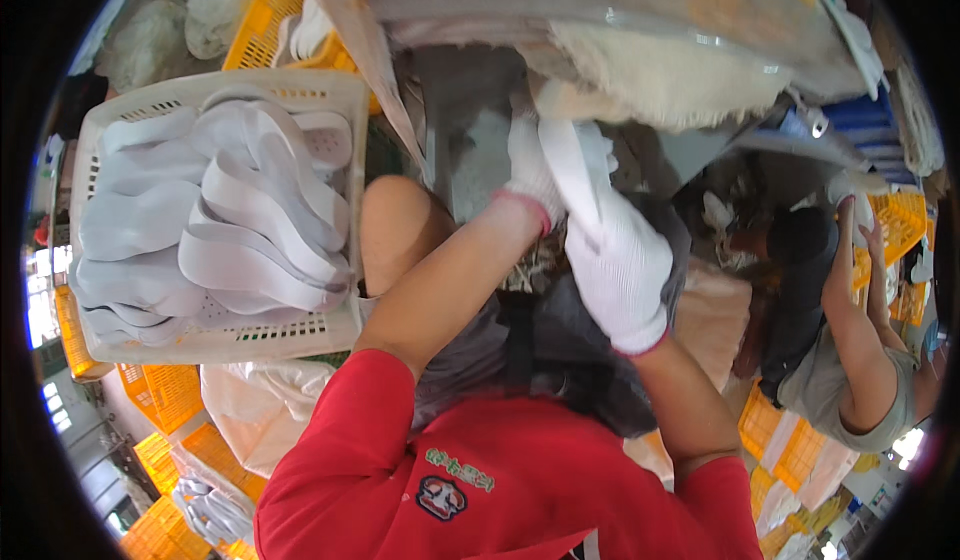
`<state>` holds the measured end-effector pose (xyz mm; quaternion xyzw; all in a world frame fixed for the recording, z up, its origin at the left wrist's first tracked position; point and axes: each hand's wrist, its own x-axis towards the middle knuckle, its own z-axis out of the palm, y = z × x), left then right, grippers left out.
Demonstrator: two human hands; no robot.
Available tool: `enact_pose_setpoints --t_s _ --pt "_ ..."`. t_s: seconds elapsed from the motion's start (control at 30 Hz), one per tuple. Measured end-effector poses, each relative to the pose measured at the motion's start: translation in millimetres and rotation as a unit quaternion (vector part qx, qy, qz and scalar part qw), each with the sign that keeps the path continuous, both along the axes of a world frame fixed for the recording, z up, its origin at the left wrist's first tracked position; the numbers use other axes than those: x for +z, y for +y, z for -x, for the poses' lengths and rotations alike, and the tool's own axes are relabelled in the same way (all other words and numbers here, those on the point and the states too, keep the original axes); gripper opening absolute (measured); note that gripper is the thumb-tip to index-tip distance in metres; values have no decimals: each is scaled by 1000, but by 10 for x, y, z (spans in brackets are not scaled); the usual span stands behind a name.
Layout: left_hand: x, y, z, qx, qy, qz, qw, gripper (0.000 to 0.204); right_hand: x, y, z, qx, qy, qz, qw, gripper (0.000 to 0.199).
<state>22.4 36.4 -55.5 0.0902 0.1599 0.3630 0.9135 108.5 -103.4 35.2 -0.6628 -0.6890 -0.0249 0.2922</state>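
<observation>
A white shoe sole [572,172] is tilted up in front of me, its far end beneath a hanging plastic sheet. My right hand [622,268], in a white knit glove with a pink cuff, is closed round its near end. My left hand [533,168], gloved the same way, is against the sole's left side. Its fingers are blurred and partly hidden by the sole and the dim space beyond. To my left, a white plastic crate [362,175] is heaped with wavy-edged white soles [255,210].
The cloudy plastic sheet [460,0] and a frayed cream cloth [670,75] hang over the far side. Yellow crates [265,20] stand behind the white one, with more stacked at lower left. At right, another person's arm [850,310] reaches toward a yellow crate [900,222].
</observation>
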Motion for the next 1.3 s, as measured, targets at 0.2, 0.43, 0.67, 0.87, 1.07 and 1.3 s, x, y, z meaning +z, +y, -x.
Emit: enact_pose_setpoints --t_s 0.2,0.43,0.67,0.87,1.07,1.3 --pt "-274 206 -187 -72 32 -122 989 27 78 167 52 -60 44 -17 997 39" --pt "-561 -351 -330 195 430 -265 840 61 69 471 43 -125 39 -19 991 16" --pt "-490 -354 -399 213 602 -553 535 56 -60 590 61 -145 48 -76 985 21" --pt "-359 -360 -371 153 342 -392 840 63 -27 581 -46 -87 188 119 971 38" --pt "-105 13 -209 -135 160 54 976 48 318 -39 129 -22 357 229 906 92" --pt "-78 73 -154 62 254 -219 940 53 314 63 121 1 630 247 737 55"
